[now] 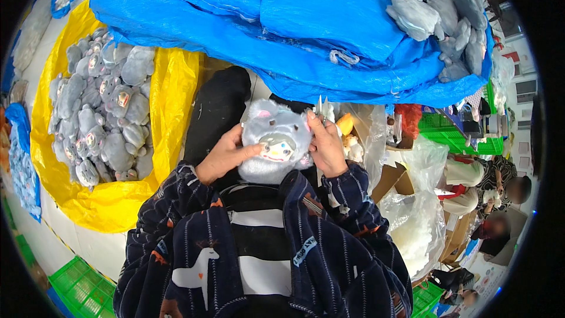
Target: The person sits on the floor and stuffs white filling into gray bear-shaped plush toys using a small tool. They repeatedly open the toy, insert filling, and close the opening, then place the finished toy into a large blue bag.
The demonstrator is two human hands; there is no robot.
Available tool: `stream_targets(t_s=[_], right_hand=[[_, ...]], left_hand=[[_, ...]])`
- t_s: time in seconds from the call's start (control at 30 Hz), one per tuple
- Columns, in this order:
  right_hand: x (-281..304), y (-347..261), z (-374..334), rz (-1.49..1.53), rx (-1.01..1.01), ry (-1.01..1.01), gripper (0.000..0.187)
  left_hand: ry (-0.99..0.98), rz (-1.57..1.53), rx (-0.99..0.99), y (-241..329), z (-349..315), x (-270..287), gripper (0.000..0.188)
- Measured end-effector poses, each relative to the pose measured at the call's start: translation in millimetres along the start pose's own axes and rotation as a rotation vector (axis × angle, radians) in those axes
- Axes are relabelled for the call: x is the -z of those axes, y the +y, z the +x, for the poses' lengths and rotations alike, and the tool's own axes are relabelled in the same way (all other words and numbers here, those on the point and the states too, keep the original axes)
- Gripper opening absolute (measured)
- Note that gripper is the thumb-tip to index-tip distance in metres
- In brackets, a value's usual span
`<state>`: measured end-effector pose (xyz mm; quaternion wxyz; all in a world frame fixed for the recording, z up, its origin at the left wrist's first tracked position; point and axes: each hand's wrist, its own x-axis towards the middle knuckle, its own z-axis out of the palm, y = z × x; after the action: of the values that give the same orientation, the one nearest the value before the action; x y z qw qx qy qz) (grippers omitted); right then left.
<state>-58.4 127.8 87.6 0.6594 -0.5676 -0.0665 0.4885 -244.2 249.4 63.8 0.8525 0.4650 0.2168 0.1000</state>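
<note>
A grey plush toy [276, 135] with pink inner ears, an animal hood and a pale doll face is held in front of my chest. My left hand [229, 154] grips its left side, the thumb pressed beside the face. On the other side my right hand [325, 144] pinches the toy near its ear, thumb and forefinger together. Pointed metal tips [321, 105], like those of small scissors, stick up just above my right hand. Whether that hand also holds them, I cannot tell.
A yellow sack [176, 100] of similar grey plush toys [100, 112] stands at left. Blue sheeting [329, 23] with more grey plush pieces [415, 17] spans the far side. Clear bags [412, 224], cardboard and green crates [435, 129] crowd the right, with other people beyond.
</note>
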Motion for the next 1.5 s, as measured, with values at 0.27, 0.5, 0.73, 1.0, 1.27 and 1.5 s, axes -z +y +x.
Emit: stream_targets(t_s=[0.27,0.5,0.73,1.0,1.27,1.5], right_hand=[[23,-8,-8,-0.507,0.398,0.166,0.020],[-4,-24,-33,-1.354,0.856,-0.009,0.034],[0,-28,-37,-1.374,0.745,0.028,0.032],[5,-31,-36,-1.338,0.752,-0.003,0.032],[2,-37,-29,-1.401,0.870,-0.049,0.032],[-4,-40,-26,-1.353,0.791,-0.057,0.030]], left_hand=[[0.039,-0.043,-0.045,-20,11,12,0.031],[0.020,0.036,-0.063,-25,13,14,0.036],[0.052,0.040,-0.078,-18,13,9,0.030],[0.047,0.084,-0.062,-17,13,9,0.031],[0.003,0.158,-0.116,-13,15,5,0.032],[0.001,0.211,-0.157,-12,14,-1,0.033]])
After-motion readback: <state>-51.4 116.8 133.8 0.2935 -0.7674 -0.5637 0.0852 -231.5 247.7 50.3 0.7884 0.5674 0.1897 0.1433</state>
